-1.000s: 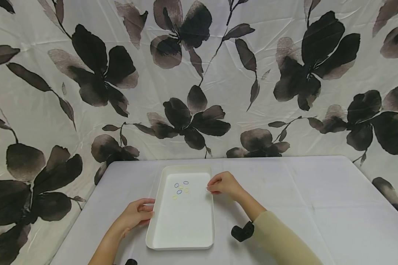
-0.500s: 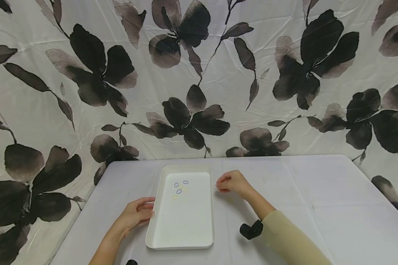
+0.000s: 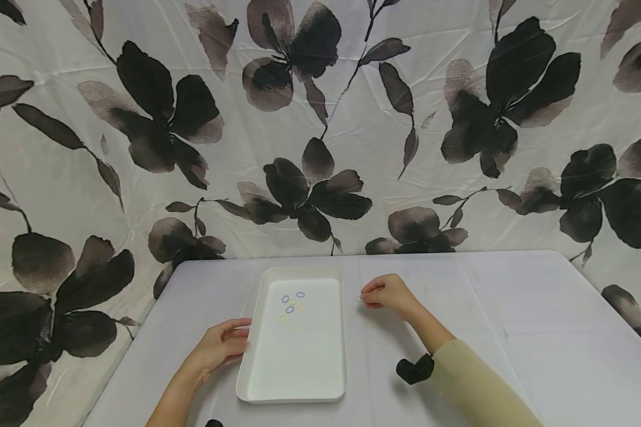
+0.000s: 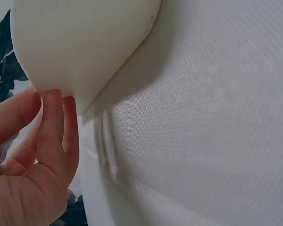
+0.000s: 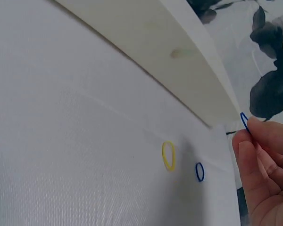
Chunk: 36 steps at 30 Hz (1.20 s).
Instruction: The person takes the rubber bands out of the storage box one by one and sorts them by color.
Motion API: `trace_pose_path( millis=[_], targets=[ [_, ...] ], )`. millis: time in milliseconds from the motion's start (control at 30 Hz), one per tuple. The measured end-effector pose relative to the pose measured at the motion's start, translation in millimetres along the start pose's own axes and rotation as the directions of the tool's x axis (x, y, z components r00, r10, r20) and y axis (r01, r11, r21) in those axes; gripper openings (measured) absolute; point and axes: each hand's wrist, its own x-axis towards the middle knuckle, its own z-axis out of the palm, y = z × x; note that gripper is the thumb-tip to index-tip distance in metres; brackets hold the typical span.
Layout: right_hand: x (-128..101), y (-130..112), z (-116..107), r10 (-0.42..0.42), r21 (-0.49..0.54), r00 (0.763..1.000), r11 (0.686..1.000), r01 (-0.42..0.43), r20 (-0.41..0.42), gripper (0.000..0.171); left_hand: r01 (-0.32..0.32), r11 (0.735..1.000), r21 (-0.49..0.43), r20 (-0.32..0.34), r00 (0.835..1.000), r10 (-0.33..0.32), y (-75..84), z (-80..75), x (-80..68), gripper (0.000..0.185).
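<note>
A white rectangular tray [image 3: 294, 362] lies on the table, with several small blue rubber bands [image 3: 289, 309] and yellow rubber bands [image 3: 282, 319] in its far half. At its left side my left hand [image 3: 219, 344] holds the rim, fingertips and thumb at the edge in the left wrist view. To the right of the tray, my right hand [image 3: 390, 293] pinches a blue rubber band [image 5: 244, 121] between thumb and forefinger. Below that hand, another yellow rubber band [image 5: 168, 156] and another blue rubber band [image 5: 200, 172] lie on the cloth.
White cloth covers the table [image 3: 502, 356], which reaches back to a flower-printed curtain [image 3: 310, 118]. A black wrist device [image 3: 415, 369] is at the right sleeve [image 3: 481, 385]. The tray's raised wall [image 5: 179, 61] stands close to the right hand.
My right hand has moved rightward from the tray's right rim to over the table, still pinching the band. My left hand stays at the tray's left edge.
</note>
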Motion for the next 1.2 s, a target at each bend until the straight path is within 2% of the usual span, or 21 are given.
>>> trace_pose_path(
  millis=[333,700,1200],
  targets=[
    [-2,7,-13,0.028,-0.024,0.999,0.999,-0.029,-0.041,0.015,-0.001,1.0,-0.004,0.0,1.0,0.001,1.3,0.6,0.1,0.058],
    [-3,17,-24,0.05,-0.044,0.995,0.998,-0.054,-0.082,0.013,0.003,0.999,0.048,-0.044,0.999,-0.001,1.2,4.1,0.9,0.054],
    [0,28,-27,0.084,-0.106,0.985,0.989,-0.1,-0.148,0.013,0.0,0.999,0.043,-0.027,1.0,0.002,1.1,2.9,0.6,0.056]
  ],
)
